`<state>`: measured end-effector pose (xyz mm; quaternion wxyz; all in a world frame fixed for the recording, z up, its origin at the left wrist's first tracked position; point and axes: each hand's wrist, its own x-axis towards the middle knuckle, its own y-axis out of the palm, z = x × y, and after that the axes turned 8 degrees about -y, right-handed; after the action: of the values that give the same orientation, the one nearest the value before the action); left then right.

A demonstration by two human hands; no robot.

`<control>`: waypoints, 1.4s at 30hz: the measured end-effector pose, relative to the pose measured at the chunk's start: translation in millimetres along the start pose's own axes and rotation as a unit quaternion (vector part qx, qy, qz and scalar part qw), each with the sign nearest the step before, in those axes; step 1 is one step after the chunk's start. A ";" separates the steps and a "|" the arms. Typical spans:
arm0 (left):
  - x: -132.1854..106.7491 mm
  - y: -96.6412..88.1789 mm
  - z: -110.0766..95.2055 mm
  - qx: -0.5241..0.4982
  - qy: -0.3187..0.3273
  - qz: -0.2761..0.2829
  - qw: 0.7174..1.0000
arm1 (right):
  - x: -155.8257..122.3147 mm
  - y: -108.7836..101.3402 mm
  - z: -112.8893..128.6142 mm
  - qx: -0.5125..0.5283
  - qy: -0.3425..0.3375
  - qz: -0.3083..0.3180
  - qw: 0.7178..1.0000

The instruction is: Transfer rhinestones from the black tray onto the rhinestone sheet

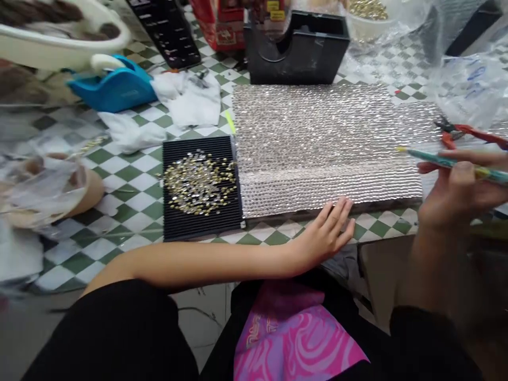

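Note:
A wide sheet of silvery rhinestone rows point(309, 127) lies flat on the table. My left hand point(327, 233) rests at its front edge, the fingers stretched out and touching it, holding nothing. Over the sheet's right end, my right hand point(456, 185) grips a slim teal stick with a yellow tip point(432, 157), like a pencil, pointing left. Left of the sheet, a black ridged tray point(202, 227) bears a scatter of loose gold and silver rhinestones point(198, 182). Behind my right hand lie red-handled pliers point(468, 129).
Along the back stand a black tape dispenser point(293, 58), a blue tape dispenser point(115, 87) and a bowl of gold pieces point(367, 21). Crumpled white tissue point(190, 98) lies near them. At left is a cardboard roll point(91, 188); plastic bags point(464, 84) lie at right.

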<state>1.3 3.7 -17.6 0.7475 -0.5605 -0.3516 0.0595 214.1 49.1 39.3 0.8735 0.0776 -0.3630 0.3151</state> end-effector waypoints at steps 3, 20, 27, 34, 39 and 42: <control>1.3 2.6 -3.0 -0.009 -0.003 0.018 1.000 | -29.7 43.3 51.7 0.100 -0.062 0.197 0.973; 18.6 22.4 -23.6 -0.124 -0.100 0.166 0.973 | -96.3 153.5 102.5 0.160 -0.176 0.536 0.810; 19.6 16.5 -19.3 -0.130 -0.099 0.172 0.971 | -98.5 155.5 100.5 0.167 -0.179 0.551 0.798; 13.8 15.3 -16.5 -0.102 -0.061 0.139 0.983 | -78.0 138.1 110.5 0.151 -0.162 0.509 0.832; 4.3 4.0 -3.8 -0.092 -0.008 0.096 0.991 | -47.9 101.8 76.4 0.165 -0.116 0.317 0.927; 0.1 1.4 -0.3 -0.026 0.002 0.042 0.999 | -15.8 64.9 22.5 0.176 -0.154 0.105 0.967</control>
<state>2.0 4.0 -18.9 0.7299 -0.5943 -0.3280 0.0805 153.1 84.3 38.8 0.7418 0.2388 -0.4381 0.4481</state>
